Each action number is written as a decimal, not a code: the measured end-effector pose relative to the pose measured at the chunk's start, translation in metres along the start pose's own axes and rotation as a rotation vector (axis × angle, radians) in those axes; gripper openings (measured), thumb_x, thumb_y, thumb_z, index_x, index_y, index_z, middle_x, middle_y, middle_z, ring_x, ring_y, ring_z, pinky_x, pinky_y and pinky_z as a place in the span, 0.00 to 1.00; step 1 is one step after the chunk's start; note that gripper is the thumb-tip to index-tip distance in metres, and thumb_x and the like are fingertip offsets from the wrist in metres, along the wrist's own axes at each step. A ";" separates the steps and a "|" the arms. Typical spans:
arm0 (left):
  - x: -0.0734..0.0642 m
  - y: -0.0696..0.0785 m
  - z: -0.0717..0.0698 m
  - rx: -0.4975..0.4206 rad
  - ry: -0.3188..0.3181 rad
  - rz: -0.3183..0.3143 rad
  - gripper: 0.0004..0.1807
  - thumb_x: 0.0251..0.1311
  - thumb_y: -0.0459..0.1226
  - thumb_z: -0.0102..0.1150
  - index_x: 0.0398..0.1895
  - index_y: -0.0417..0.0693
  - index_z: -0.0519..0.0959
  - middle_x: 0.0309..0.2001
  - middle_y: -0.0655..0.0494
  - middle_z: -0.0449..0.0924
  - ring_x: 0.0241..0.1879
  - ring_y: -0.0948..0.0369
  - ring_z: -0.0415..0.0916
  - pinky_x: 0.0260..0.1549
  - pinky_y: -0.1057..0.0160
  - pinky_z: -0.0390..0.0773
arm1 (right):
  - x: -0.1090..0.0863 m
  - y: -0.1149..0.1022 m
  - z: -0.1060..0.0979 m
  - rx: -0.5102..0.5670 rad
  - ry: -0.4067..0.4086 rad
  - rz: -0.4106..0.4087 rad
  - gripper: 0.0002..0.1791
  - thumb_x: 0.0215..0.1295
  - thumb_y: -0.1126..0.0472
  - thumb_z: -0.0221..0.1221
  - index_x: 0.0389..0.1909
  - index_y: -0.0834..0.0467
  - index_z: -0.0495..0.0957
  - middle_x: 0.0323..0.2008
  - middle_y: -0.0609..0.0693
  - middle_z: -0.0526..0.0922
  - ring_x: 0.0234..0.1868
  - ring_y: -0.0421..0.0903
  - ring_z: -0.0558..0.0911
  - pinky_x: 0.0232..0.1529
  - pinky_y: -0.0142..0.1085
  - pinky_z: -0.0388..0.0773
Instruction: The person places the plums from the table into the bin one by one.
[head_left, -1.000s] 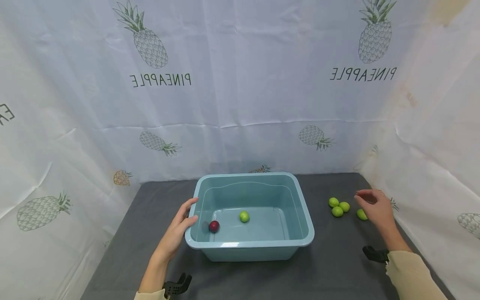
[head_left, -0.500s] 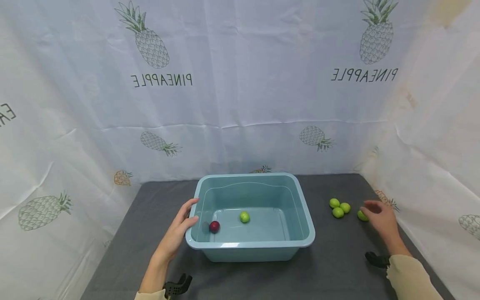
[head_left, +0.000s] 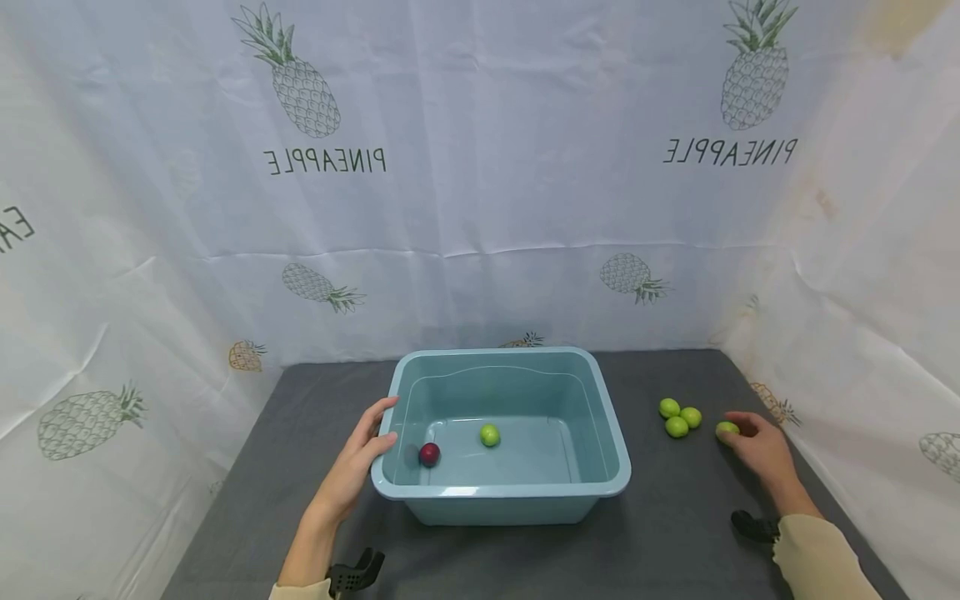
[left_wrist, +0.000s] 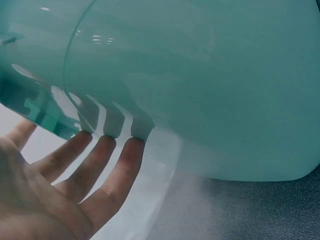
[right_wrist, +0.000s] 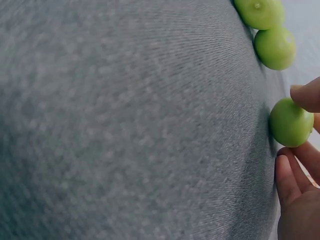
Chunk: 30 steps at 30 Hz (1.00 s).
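Observation:
My right hand [head_left: 767, 454] pinches a small green lime [right_wrist: 291, 123] at the table's right side, with the thumb on one side and fingers on the other. Close to its left lie several more limes [head_left: 677, 427] in a cluster. In the middle stands a blue-green plastic basin [head_left: 495, 490] holding one lime [head_left: 490, 435] and a dark red round fruit [head_left: 430, 454]. My left hand [head_left: 347, 471] rests at the basin's left rim, thumb and index finger on the rim. In the left wrist view, the other fingers [left_wrist: 127, 165] lie nearly straight, their tips against the outer wall.
A dark grey cloth [head_left: 660, 533] covers the table. White sheeting [head_left: 510, 208] printed with pineapples hangs behind and on both sides. The right sheet [head_left: 862, 350] runs close along the table edge beside my right hand.
My right hand has moved slightly right and lowered onto the outer lime, its fingers closing round it. The left hand and the basin have stayed put.

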<state>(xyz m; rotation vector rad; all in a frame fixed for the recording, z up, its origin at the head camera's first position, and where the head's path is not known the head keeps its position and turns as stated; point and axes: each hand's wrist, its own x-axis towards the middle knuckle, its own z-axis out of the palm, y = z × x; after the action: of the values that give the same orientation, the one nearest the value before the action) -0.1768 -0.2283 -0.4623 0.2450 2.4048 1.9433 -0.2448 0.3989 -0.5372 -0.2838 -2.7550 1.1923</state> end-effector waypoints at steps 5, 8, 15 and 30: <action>0.000 0.000 0.000 0.001 0.003 -0.004 0.28 0.77 0.43 0.47 0.77 0.57 0.58 0.77 0.41 0.51 0.72 0.40 0.56 0.59 0.41 0.64 | 0.000 0.001 0.001 -0.023 -0.016 -0.015 0.29 0.73 0.56 0.57 0.64 0.74 0.67 0.59 0.77 0.70 0.56 0.71 0.72 0.50 0.61 0.68; 0.000 0.000 0.000 -0.001 0.002 -0.005 0.28 0.77 0.43 0.47 0.77 0.57 0.58 0.77 0.41 0.50 0.72 0.40 0.56 0.60 0.40 0.64 | -0.001 0.000 0.001 -0.026 0.011 -0.012 0.29 0.72 0.57 0.58 0.63 0.74 0.68 0.58 0.77 0.71 0.55 0.70 0.72 0.49 0.59 0.69; 0.000 -0.001 0.000 -0.003 0.000 -0.002 0.28 0.77 0.44 0.47 0.77 0.58 0.58 0.78 0.42 0.49 0.73 0.40 0.54 0.61 0.36 0.61 | -0.002 -0.007 0.000 -0.005 0.053 0.016 0.29 0.72 0.55 0.60 0.63 0.72 0.70 0.57 0.73 0.73 0.54 0.65 0.75 0.41 0.44 0.70; 0.001 0.001 -0.001 -0.005 -0.002 -0.004 0.28 0.77 0.43 0.47 0.77 0.57 0.58 0.77 0.41 0.51 0.72 0.39 0.56 0.61 0.36 0.62 | -0.007 -0.030 -0.002 0.123 -0.031 -0.038 0.37 0.72 0.45 0.61 0.68 0.68 0.68 0.66 0.68 0.69 0.52 0.38 0.76 0.38 0.24 0.72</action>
<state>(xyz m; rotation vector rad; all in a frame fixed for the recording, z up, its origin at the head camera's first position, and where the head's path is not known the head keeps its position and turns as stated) -0.1781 -0.2285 -0.4613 0.2419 2.3970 1.9462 -0.2415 0.3791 -0.5138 -0.2014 -2.6861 1.3604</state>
